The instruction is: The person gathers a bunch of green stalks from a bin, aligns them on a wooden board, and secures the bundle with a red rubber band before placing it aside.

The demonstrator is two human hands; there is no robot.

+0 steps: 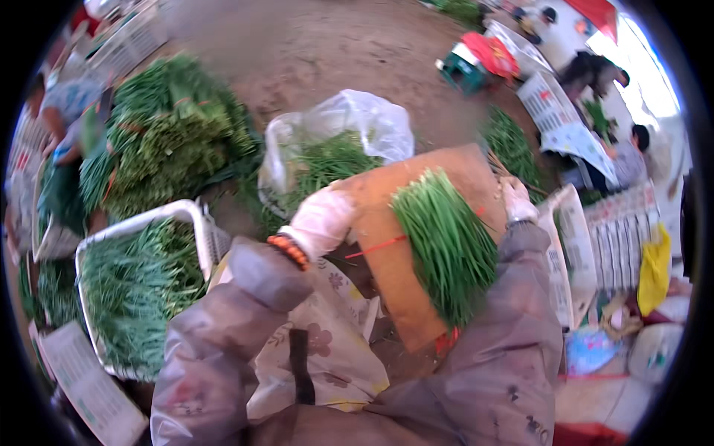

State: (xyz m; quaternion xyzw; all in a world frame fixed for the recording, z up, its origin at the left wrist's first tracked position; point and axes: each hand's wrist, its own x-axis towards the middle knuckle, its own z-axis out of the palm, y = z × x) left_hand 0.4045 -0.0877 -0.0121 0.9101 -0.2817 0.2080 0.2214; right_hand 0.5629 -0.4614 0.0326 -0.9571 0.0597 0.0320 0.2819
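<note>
My left hand (322,214), in a pale glove with a beaded bracelet at the wrist, grips the left edge of an orange-brown board (398,297). My right hand (515,199), also gloved, holds its upper right corner. A bundle of green leafy stalks with pale ends (442,245) lies on the board, with red ties (375,247) beside and under it. Just beyond the board, a basket lined with clear plastic (364,111) holds loose greens. My patterned apron (320,334) shows below the board.
A white crate of greens (204,230) and a large pile of bundles (163,134) stand left. Crates (617,253), a yellow bag (653,275) and a green stool with red cloth (461,70) are right. Other people work at left (63,111) and right (625,163).
</note>
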